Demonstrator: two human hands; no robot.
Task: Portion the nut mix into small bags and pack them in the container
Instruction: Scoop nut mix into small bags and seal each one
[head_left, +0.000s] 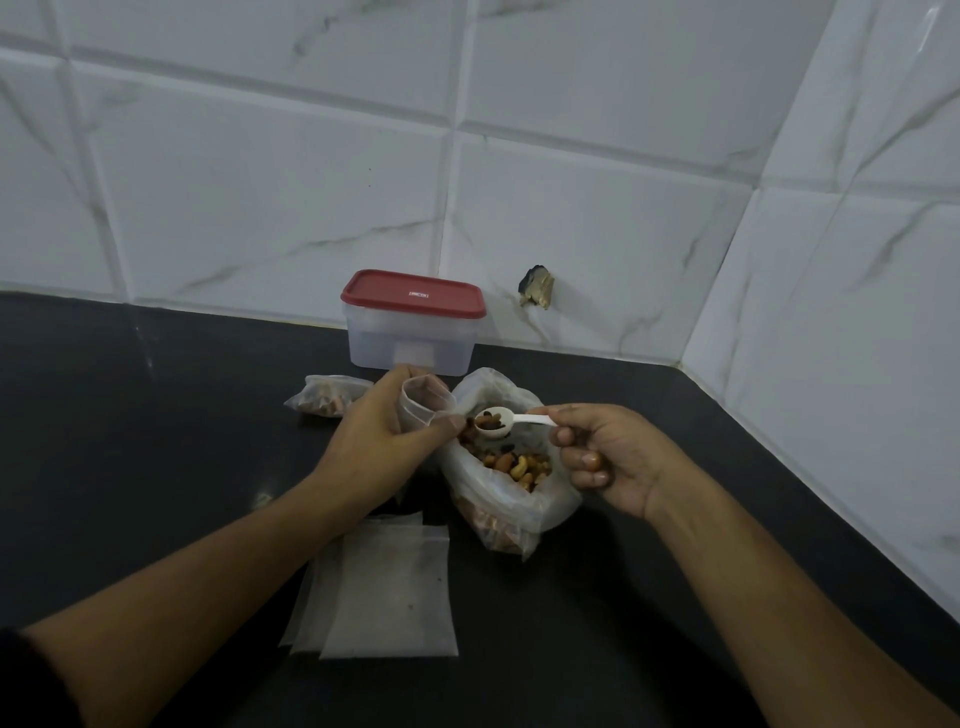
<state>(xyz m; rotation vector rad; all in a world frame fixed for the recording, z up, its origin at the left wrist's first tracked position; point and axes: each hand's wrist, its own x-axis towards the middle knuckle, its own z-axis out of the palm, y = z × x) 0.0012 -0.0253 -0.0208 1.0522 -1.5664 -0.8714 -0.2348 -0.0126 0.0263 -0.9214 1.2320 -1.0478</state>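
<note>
Fingers of the left hand (382, 441) curl round a small clear bag (426, 402), with the thumb pressed on its front edge so the mouth gapes upward. The right hand (608, 457) pinches the handle of a white spoon (511, 420) between thumb and forefinger, the other fingers loosely curled beneath. The spoon's bowl carries a few nuts and sits level, just beside the small bag's mouth and above the nut mix (519, 465) in the big bag (498, 525) that stands open on the dark counter (156, 441). Behind the hands, against the tiled wall (260, 208), stands the container (410, 345) with its red lid (413, 293) on. A filled small bag (324, 397) lies left of it, near the left hand. Empty bags (389, 592) lie stacked flat between the forearms.
</note>
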